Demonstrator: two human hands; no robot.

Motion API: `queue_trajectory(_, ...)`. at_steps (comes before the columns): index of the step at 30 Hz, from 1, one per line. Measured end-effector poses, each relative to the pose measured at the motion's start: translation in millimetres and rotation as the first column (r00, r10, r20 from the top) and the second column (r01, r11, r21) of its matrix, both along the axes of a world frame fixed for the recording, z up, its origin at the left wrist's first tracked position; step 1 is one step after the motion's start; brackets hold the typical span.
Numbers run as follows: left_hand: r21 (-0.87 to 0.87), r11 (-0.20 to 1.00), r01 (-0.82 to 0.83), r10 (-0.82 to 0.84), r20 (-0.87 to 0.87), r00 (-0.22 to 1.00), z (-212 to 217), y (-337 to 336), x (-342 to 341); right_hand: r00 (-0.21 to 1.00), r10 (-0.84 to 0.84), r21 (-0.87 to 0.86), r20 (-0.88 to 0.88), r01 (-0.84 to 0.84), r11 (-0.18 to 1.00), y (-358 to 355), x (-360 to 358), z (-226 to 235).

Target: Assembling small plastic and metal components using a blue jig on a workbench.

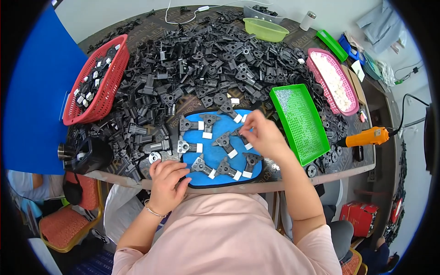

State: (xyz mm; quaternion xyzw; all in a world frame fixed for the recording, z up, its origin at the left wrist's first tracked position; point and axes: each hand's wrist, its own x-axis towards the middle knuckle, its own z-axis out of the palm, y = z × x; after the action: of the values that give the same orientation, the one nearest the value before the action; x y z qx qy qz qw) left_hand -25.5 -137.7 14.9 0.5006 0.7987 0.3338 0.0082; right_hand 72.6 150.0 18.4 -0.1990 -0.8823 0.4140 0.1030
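Observation:
A blue mat lies at the table's front edge. Several black plastic parts with white end pieces are spread over it. My right hand is over the mat's right side, thumb and fingers pinched together at a black part with a white end. Whatever is in the pinch is too small or hidden to make out. Left of the mat, my left hand rests at the table edge, fingers loosely bent and apart, holding nothing visible. Just beyond its fingertips lies a round grey disc.
A big heap of black plastic parts covers the table behind the mat. A green tray of small metal pieces, a pink basket of white pieces and an orange-handled corded tool are at right. A red basket stands left.

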Motion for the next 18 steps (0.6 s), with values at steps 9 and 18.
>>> queue_trajectory(9, 0.007, 1.0, -0.001, 0.001, 0.001, 1.0, -6, -7, 8, 0.989, -0.054, -0.202, 0.136, 0.081, 0.976, 19, -9, -15)
queue_trajectory(18, 0.016, 1.0, -0.026, 0.026, -0.02, 0.999, -6, -13, 17, 0.994, -0.104, -0.228, -0.017, 0.097, 0.969, 18, -10, -35)
